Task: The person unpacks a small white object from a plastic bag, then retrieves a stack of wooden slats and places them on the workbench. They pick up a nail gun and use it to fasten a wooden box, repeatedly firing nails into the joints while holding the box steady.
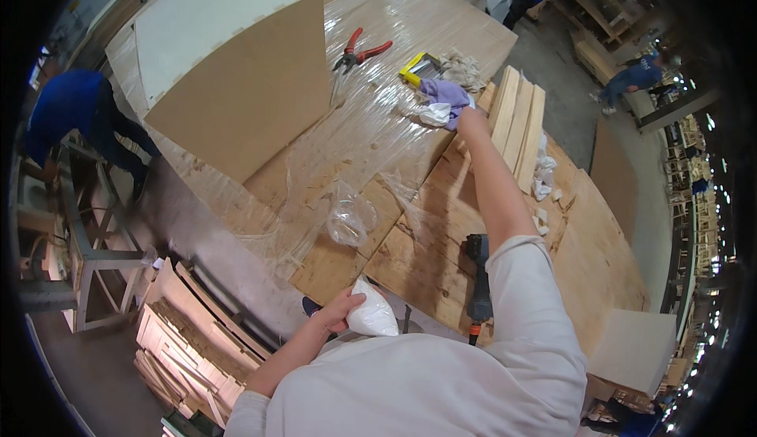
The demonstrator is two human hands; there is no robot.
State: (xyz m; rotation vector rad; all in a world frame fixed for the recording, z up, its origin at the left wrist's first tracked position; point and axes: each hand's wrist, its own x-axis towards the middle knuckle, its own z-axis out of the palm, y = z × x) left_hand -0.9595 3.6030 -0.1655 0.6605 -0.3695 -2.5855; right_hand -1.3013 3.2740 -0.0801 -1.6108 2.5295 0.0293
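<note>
Close to my body, my left hand (344, 311) is closed around a white plastic pouch (372, 311) with a pointed top. My right arm stretches far out across the table, and my right hand (473, 124) is at the edge of a crumpled purple cloth (447, 96). Its fingers are mostly hidden, so I cannot tell whether it grips the cloth. White crumpled plastic (433, 113) lies against the cloth. Just beyond sit a yellow-edged box (419, 68) and a wad of off-white rag (463, 69).
A large curved panel box (244, 90) stands on the plastic-covered table (394, 19). Red-handled pliers (361, 50) lie beside it. Wooden strips (516, 125), a clear plastic bag (351, 216) and a dark power tool (478, 278) are nearer. People in blue (71, 113) work around.
</note>
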